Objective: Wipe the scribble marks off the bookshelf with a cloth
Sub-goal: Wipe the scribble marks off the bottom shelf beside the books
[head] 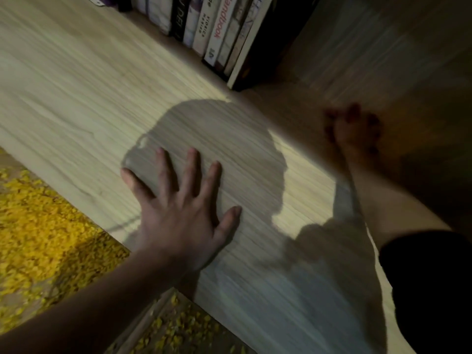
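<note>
My left hand braces the bookshelf, fingers spread flat.
Right hand blurred, grip unclear; I judge firm, short strokes best.

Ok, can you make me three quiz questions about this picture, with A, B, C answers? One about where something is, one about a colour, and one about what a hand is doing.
1. Where are the books?
A) upright at the far side of the shelf
B) on a chair
C) in a box

2. What colour is the floor covering?
A) blue
B) yellow
C) red

3. How is the left hand?
A) making a fist
B) holding a pencil
C) flat, fingers spread

Answers:
1 A, their spines line the shelf's far side.
2 B, the speckled patch at lower left is yellow.
3 C, its palm lies on the wood.
</note>
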